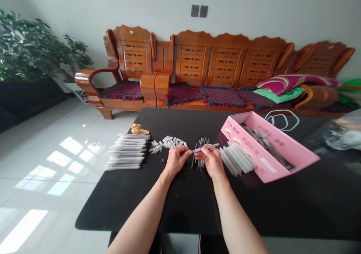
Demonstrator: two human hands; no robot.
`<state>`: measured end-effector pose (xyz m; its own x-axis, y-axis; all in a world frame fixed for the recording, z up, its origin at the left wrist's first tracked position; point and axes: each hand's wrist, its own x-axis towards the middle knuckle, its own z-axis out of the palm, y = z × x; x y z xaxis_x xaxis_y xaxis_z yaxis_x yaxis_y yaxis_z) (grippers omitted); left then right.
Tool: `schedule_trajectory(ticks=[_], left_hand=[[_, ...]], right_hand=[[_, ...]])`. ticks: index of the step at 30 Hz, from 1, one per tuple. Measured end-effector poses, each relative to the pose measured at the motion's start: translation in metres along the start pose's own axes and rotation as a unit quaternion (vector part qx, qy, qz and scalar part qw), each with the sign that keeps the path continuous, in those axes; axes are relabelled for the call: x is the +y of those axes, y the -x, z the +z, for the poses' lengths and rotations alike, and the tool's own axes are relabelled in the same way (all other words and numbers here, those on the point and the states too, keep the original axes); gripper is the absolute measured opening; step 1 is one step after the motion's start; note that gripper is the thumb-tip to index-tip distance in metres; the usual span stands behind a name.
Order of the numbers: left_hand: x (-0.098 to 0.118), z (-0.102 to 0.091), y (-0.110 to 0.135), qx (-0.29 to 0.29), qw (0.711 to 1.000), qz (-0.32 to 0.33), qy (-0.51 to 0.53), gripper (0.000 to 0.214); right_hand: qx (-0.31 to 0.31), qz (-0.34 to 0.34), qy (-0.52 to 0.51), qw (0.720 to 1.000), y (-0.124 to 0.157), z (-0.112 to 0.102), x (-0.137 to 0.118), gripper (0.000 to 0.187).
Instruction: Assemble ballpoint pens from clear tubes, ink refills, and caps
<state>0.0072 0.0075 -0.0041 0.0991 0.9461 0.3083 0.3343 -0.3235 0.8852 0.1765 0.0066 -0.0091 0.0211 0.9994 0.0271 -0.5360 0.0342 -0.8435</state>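
Over the middle of the black table, my right hand (213, 160) grips a slim whitish pen (212, 146), held nearly level. My left hand (176, 160) is closed at the pen's left end, thumb and forefinger pinched together there. Beneath and just beyond my hands lie thin dark-tipped refills (201, 163), partly hidden. Small white pen caps (170, 142) are heaped beyond my left hand. To the left, capped pens (126, 152) lie side by side in a row. Right of my right hand is a bundle of translucent white barrels (237, 159).
A pink box (262, 163) with dark sticks inside stands on the right of the black table (186, 209). Behind the row of pens is a small yellow figurine (136, 128). A white cable (282, 120) and a plastic bag (344, 133) lie farther right. A wooden sofa (194, 54) stands behind.
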Motion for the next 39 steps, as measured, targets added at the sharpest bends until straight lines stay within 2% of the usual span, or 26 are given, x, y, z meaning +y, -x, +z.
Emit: schedule_trajectory(ticks=[3, 4, 6, 8, 10, 12, 15, 21, 28, 35, 39], left_hand=[[0.002, -0.003, -0.001, 0.006, 1.0, 0.014, 0.002, 0.025], [0.003, -0.006, -0.001, 0.022, 0.999, 0.022, -0.005, 0.022], [0.003, -0.016, -0.002, 0.091, 0.994, 0.024, -0.061, 0.017], [0.001, -0.031, -0.002, 0.186, 0.967, -0.02, -0.175, 0.02], [-0.003, -0.046, -0.001, 0.232, 0.924, -0.091, -0.291, 0.028], [-0.006, -0.056, -0.001, 0.226, 0.891, -0.148, -0.365, 0.033], [-0.008, -0.063, 0.0, 0.186, 0.874, -0.189, -0.407, 0.035], [-0.016, -0.066, 0.0, 0.158, 0.875, -0.202, -0.41, 0.031], [-0.025, -0.058, -0.001, 0.15, 0.9, -0.146, -0.382, 0.026], [-0.026, -0.055, -0.003, 0.16, 0.913, -0.136, -0.349, 0.015], [-0.028, -0.056, -0.004, 0.174, 0.923, -0.127, -0.318, 0.011]], right_hand=[[-0.001, -0.001, -0.001, 1.0, 0.001, 0.0, -0.001, 0.024], [-0.002, -0.001, -0.004, 1.0, 0.001, 0.0, -0.002, 0.024], [-0.004, -0.002, -0.014, 1.0, 0.001, -0.001, -0.004, 0.023], [-0.007, -0.003, -0.022, 1.0, 0.001, -0.001, -0.005, 0.022], [-0.012, -0.002, -0.026, 1.0, 0.002, -0.001, -0.005, 0.022], [-0.015, -0.002, -0.026, 1.0, 0.002, -0.001, -0.005, 0.022], [-0.017, -0.002, -0.026, 1.0, 0.002, -0.002, -0.005, 0.022], [-0.018, -0.005, -0.025, 1.0, 0.003, -0.001, -0.006, 0.022], [-0.016, -0.002, -0.018, 1.0, 0.003, 0.0, -0.005, 0.022], [-0.023, -0.014, 0.024, 0.999, 0.005, 0.001, -0.005, 0.014], [-0.034, 0.008, 0.034, 0.999, 0.005, 0.002, -0.006, 0.013]])
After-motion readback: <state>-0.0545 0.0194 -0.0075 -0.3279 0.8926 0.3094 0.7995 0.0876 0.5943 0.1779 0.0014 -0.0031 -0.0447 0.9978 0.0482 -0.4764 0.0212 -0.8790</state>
